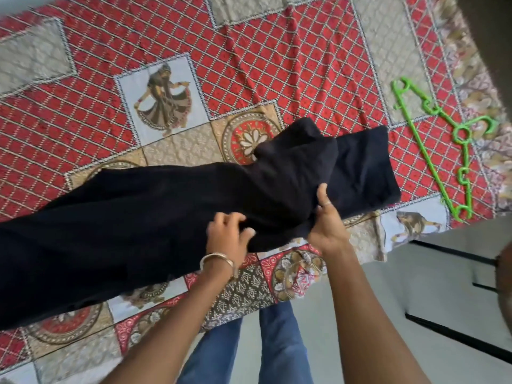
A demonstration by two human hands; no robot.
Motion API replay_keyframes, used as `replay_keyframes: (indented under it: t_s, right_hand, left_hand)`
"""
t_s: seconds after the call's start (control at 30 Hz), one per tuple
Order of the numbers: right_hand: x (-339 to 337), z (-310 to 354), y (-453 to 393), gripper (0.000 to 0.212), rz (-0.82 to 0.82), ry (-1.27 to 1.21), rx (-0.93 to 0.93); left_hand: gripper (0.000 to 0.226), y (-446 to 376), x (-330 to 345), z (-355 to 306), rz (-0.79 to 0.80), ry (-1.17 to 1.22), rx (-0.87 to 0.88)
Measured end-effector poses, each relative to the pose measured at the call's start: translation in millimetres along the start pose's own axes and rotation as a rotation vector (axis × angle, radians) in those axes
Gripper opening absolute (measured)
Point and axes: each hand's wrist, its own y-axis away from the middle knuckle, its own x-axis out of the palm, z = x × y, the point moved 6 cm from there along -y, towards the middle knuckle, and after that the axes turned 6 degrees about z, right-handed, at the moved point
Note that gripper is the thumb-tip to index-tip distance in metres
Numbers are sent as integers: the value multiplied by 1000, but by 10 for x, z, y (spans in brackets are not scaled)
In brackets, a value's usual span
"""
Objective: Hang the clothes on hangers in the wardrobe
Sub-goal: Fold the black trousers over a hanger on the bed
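Both hands are gripping the black garment (171,217) at its near edge, seen from the head camera. Left hand (228,234) is curling its fingers into the dark cloth, and a gold bangle (217,261) is sitting on that wrist. Right hand (327,225) is pinching a fold of the same cloth, with the thumb lying on top and the other fingers going under the fabric. The garment is lying long across the bed (277,51), reaching from the left edge of the picture to the right part of the patterned red and beige bedcover (304,65). A green plastic hanger (440,151) is lying flat on the bedcover to the right of the garment, apart from it and not touched by any hand. Below the arms, the person's blue jeans (279,350) are showing over a grey floor (415,314). The picture is a little blurred.
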Motion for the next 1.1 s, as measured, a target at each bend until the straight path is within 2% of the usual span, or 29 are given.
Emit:
replay_keyframes:
  t_s: [0.07, 0.13, 0.2, 0.27, 0.33, 0.37, 0.47, 0.53, 0.57, 0.6, 0.63, 0.67, 0.73, 0.77, 0.8, 0.87, 0.93, 1.0, 1.1]
  right_hand:
    - [-96, 88, -20, 50, 37, -80, -69]
    - [-237, 221, -30, 54, 84, -220, -242]
    - [-256, 419, 60, 50, 184, -268, -417]
    - [-237, 608, 155, 45, 240, -150, -507]
    - [-312, 609, 210, 39, 198, 10, -544]
    - [-506, 827, 237, 35, 147, 138, -581]
    - [-715, 939, 350, 30, -51, 729, -694]
    - [-767, 1046, 363, 37, -121, 1016, -750]
    - [-827, 1138, 342, 40, -178, 1023, -793]
    - [-849, 1191, 357, 42, -231, 939, -812]
    - [-897, 1195, 333, 41, -283, 752, -793]
    - [-1033, 1173, 263, 42, -310, 477, -693]
    - [-1205, 1091, 102, 53, -340, -107, -469]
    - [-1243, 1076, 32, 62, -337, -317, -393]
    - [-1244, 1105, -23, 68, -332, -415, -343]
    - [-1171, 1354, -80, 57, -253, -375, -314]
    - [-1145, 1532, -62, 57, -171, -248, -345]
    - [-1244, 1724, 41, 67, -202, -125, -463]
    - [-1547, 1995, 210, 52, -335, -89, -642]
  left_hand:
    - [68, -36, 78, 133, 46, -3, -100]
    - [105, -53, 163, 206, 137, -150, -223]
    - [121, -80, 205, 238, 180, -312, -319]
    - [127, -162, 245, 209, 209, -347, -407]
    - [135, -218, 208, 260, 251, -330, -487]
    - [139, -324, 355, 66, 272, -301, -503]
    - [146, -380, 418, 35, 321, -364, -583]
    - [138, -437, 479, -25, 312, -371, -669]
    - [127, -485, 511, -90, 269, -344, -708]
    - [111, -476, 498, -146, 231, -334, -727]
    - [94, -479, 465, -214, 170, -362, -712]
    - [84, -454, 498, -347, 113, -426, -660]
    - [84, -453, 549, -587, -71, -565, -420]
    - [89, -445, 575, -677, -135, -538, -281]
    - [97, -446, 593, -762, -196, -523, -139]
    - [109, -532, 711, -951, -158, -429, 46]
    - [117, -589, 800, -1067, -19, -443, 40]
    - [125, -629, 878, -1074, 106, -445, -14]
    - [131, -670, 943, -1083, 211, -451, -52]
